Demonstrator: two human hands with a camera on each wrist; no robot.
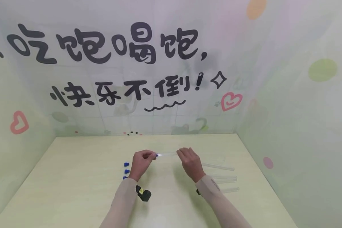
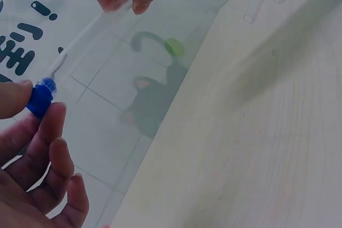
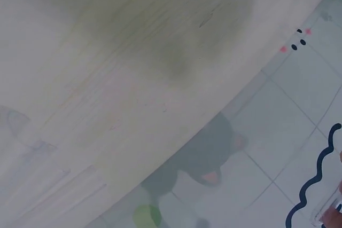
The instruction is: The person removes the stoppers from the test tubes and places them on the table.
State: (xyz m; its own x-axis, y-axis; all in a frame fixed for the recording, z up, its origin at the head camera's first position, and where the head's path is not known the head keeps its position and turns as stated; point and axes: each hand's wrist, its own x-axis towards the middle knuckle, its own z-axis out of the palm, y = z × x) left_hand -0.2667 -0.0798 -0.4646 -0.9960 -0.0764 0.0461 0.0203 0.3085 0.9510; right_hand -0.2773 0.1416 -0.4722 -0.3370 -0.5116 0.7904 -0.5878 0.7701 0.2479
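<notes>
My left hand (image 1: 141, 163) pinches a blue stopper (image 2: 39, 101) between thumb and index finger, its other fingers loosely curled. The stopper's narrow end is at the mouth of a clear test tube (image 1: 167, 154), which is held up nearly level above the table. At the far end of the tube, the fingertips of my right hand (image 1: 191, 163) grip it. In the right wrist view only a sliver of fingertips (image 3: 334, 217) and tube shows at the right edge.
Several blue stoppers (image 1: 126, 164) lie in a column left of my left forearm. Right of my right hand, several clear tubes (image 1: 219, 167) lie on the pale wooden table (image 1: 82, 177), partly hidden by the sleeve. A printed wall (image 1: 148, 123) rises behind the table.
</notes>
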